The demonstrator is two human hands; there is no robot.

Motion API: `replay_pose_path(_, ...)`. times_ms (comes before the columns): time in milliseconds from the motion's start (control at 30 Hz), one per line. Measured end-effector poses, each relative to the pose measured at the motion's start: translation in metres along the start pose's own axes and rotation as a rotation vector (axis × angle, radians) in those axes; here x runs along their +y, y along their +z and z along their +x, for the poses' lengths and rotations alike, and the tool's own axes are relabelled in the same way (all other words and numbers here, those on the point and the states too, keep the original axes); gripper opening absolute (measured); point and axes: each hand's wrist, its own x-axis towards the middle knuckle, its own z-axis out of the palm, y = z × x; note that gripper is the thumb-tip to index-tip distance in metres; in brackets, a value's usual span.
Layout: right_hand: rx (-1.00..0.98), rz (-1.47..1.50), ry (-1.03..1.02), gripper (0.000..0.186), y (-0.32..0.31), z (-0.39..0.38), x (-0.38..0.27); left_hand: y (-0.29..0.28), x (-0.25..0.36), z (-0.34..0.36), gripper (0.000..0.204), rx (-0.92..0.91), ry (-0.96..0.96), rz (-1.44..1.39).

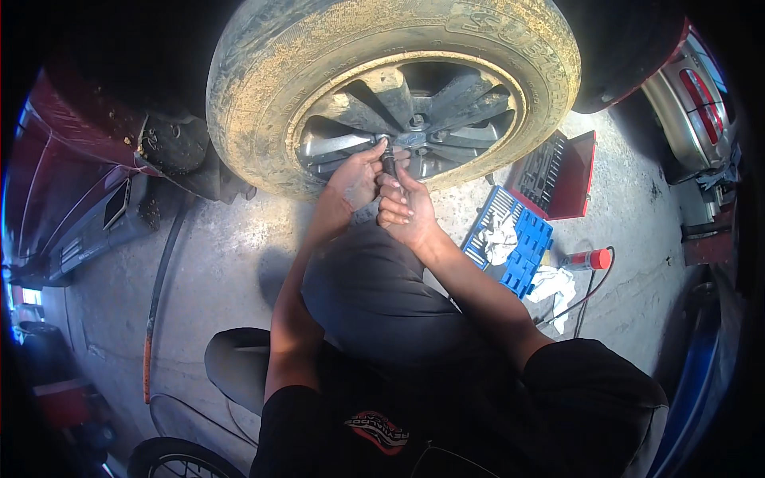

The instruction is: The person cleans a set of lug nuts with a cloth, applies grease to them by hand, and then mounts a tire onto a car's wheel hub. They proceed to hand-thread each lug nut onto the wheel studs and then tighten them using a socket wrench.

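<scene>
A muddy tyre [255, 119] on a dark multi-spoke wheel [339, 143] faces me. My right hand [408, 211] is closed around the lower end of a dark, short-handled tool [389, 163], which points up to the wheel's hub. Beside it, my left hand [356, 177] has its fingers pinched together at the tool's upper end, next to a wheel nut. Exactly what the left fingertips hold is hidden. Another wheel nut [417, 121] shows above the hub cap [411, 139].
On the floor to the right lie a blue socket case [522, 247] with a white rag [500, 239], a red toolbox [574, 179], a red spray can [587, 260] and another rag [555, 291]. A dark bar [162, 279] lies left. Red bodywork [72, 159] flanks the wheel.
</scene>
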Motion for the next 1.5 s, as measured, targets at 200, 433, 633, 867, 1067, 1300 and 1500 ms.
replay_pose_path(200, 0.782, -0.925, -0.262, 0.037, 0.058, 0.014, 0.028, -0.016, -0.002, -0.004, 0.039, 0.053, -0.05, -0.085)
replay_pose_path(433, 0.432, -0.437, -0.159, 0.038, 0.036, 0.009, 0.013, -0.004, 0.012, 0.005, 0.034, 0.303, -0.066, 0.154)
replay_pose_path(633, 0.237, -0.316, -0.128, 0.039, 0.021, 0.007, 0.006, 0.0, 0.011, 0.005, 0.037, 0.275, 0.052, 0.286)
replay_pose_path(867, 0.693, -0.776, -0.261, 0.038, 0.057, -0.026, 0.041, 0.002, 0.011, -0.033, 0.036, 0.003, -0.077, 0.396)
replay_pose_path(1067, 0.717, -1.182, -0.439, 0.032, 0.059, -0.05, 0.019, 0.012, 0.0, -0.014, 0.034, -0.247, -0.101, 0.167)
replay_pose_path(1300, 0.768, -1.233, -0.435, 0.022, 0.063, -0.062, 0.01, 0.016, -0.01, -0.005, 0.05, 0.212, 0.052, -0.058)
replay_pose_path(1500, 0.781, -1.308, -0.517, 0.024, 0.063, -0.059, 0.006, 0.017, -0.009, 0.0, 0.05, 0.287, 0.132, -0.02)
